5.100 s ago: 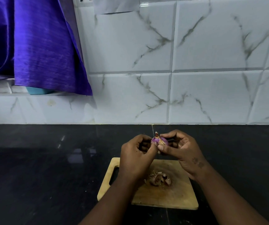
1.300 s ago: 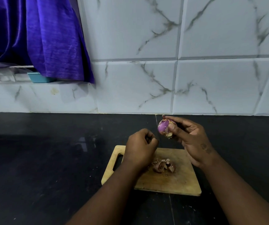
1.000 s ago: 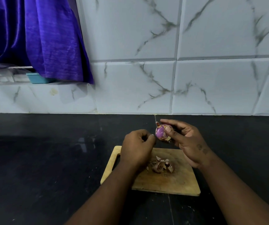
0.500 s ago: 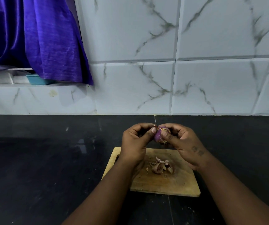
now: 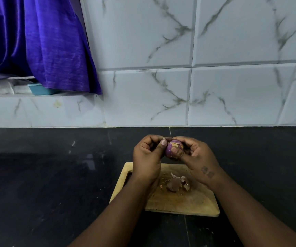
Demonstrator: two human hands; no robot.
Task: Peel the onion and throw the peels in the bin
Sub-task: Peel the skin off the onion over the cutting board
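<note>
Spanning the whole lower half of the view, the glossy black stone table meets a wall of white marble-veined tiles along its far edge. A shiny purple curtain hangs at the far left corner, above a white ledge holding a small teal plastic tub. Near the table's front edge, right of centre, lies a rectangular light wooden cutting board with a handle slot at its left end. A small heap of dry brownish-pink onion peels sits on the middle of the board. Above the board's far edge, the left hand and the right hand meet. The right hand is closed around a small round purple onion, thumb pressed on its front; the left hand's thumb and fingers pinch at the onion's top left side, where a scrap of skin shows.
</note>
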